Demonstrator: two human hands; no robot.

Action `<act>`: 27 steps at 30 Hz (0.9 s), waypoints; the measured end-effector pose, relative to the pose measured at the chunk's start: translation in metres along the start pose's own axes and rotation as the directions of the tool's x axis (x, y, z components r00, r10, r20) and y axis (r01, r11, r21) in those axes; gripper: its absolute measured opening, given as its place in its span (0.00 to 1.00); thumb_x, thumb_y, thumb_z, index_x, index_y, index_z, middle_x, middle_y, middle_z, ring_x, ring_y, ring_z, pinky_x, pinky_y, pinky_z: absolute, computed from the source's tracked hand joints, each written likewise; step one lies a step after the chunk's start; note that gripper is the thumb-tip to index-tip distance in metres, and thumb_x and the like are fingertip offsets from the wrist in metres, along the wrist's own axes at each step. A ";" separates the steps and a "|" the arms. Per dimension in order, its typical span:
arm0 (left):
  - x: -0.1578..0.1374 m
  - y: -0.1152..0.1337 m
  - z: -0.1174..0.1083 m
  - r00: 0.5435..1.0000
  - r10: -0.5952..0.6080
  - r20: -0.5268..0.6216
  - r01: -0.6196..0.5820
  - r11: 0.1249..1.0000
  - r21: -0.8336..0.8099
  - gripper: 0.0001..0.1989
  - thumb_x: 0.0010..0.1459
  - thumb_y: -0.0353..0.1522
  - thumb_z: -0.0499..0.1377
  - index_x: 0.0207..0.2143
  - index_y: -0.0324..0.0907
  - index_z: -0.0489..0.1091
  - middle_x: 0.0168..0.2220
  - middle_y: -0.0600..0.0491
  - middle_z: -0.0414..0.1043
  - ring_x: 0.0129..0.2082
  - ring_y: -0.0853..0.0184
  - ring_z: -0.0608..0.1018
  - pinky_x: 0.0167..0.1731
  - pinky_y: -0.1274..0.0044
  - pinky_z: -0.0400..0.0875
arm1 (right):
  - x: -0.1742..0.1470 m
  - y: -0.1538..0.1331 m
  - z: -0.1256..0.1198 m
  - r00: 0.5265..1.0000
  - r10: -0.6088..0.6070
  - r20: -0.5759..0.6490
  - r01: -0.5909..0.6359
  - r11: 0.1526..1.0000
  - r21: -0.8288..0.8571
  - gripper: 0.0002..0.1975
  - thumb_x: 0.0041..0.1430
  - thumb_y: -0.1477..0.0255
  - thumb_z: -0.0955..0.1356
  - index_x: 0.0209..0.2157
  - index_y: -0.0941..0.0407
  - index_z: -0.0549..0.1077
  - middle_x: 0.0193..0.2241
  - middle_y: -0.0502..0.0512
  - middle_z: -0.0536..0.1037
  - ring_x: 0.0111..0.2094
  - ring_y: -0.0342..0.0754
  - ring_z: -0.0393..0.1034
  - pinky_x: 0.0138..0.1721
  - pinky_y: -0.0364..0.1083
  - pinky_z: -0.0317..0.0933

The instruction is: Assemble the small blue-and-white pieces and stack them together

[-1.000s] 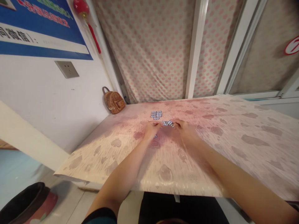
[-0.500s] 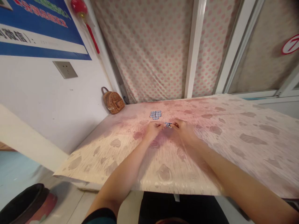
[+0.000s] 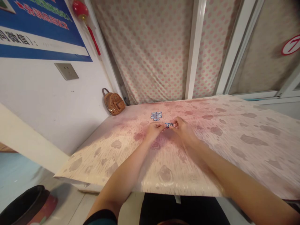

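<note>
I read the clock from the near edge of the patterned tablecloth (image 3: 165, 182), with twelve pointing to the dotted curtain (image 3: 150, 56). At twelve, around the middle of the cloth, there is a short row of small white-and-blue pieces (image 3: 169, 125). The left hand (image 3: 153, 131) is at the nine o'clock end of this row; its thumb and fingers are almost together and point to the pieces. The right hand (image 3: 184, 129) is at the three o'clock end, with the fingers bent and the thumb reaching close to the row. Whether the fingertips of either hand are clamped on a piece, I cannot tell, because it is too small; also I cannot tell if the row lies on the cloth or is slightly lifted.

Near the row, between ten and eleven from it, a group of similar pieces (image 3: 156, 116) lies on the cloth, set in several lines. Further away, at eleven, a brown bag (image 3: 114, 103) with a handle stands beside the white wall (image 3: 30, 84). Above it, also at eleven, hangs a red lantern (image 3: 80, 9). At nine, low down, I see a container (image 3: 28, 206) with a dark opening.
</note>
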State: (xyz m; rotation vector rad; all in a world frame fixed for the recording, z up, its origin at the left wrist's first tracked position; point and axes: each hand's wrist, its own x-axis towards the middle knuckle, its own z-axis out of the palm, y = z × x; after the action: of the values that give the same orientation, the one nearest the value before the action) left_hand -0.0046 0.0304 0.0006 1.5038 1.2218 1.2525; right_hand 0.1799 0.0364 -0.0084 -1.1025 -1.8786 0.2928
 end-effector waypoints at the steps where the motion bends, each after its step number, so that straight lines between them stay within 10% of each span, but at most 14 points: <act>1: 0.000 0.001 0.000 1.000 -0.018 -0.012 0.018 1.000 -0.013 0.10 0.53 0.36 0.66 0.29 0.36 0.81 0.29 0.47 0.80 0.26 0.68 0.75 0.30 0.77 0.68 | 0.000 0.002 0.001 0.999 -0.045 -0.020 0.045 0.999 -0.013 0.10 0.57 0.67 0.69 0.39 0.54 0.69 0.36 0.56 0.73 0.36 0.53 0.71 0.36 0.48 0.62; 10: 0.000 -0.003 -0.001 0.996 -0.083 0.028 0.086 0.984 -0.155 0.14 0.48 0.40 0.69 0.30 0.37 0.81 0.30 0.47 0.80 0.27 0.68 0.75 0.30 0.77 0.68 | 0.001 0.002 0.000 0.975 -0.205 0.082 0.216 0.962 -0.166 0.12 0.60 0.73 0.68 0.46 0.52 0.75 0.39 0.56 0.72 0.39 0.54 0.71 0.41 0.50 0.64; 27: 0.008 -0.002 -0.019 0.993 0.019 0.120 -0.022 0.999 0.029 0.14 0.50 0.40 0.66 0.33 0.37 0.80 0.30 0.49 0.80 0.26 0.70 0.73 0.30 0.78 0.66 | 0.006 0.015 0.004 0.982 0.108 0.154 -0.164 0.891 0.424 0.10 0.56 0.62 0.67 0.29 0.54 0.71 0.25 0.50 0.75 0.28 0.47 0.69 0.33 0.46 0.61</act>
State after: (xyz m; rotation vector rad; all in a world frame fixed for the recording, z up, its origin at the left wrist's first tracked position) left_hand -0.0233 0.0382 0.0036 1.5940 1.1542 1.1443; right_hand 0.1844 0.0504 -0.0156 -0.9202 -1.7281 0.8397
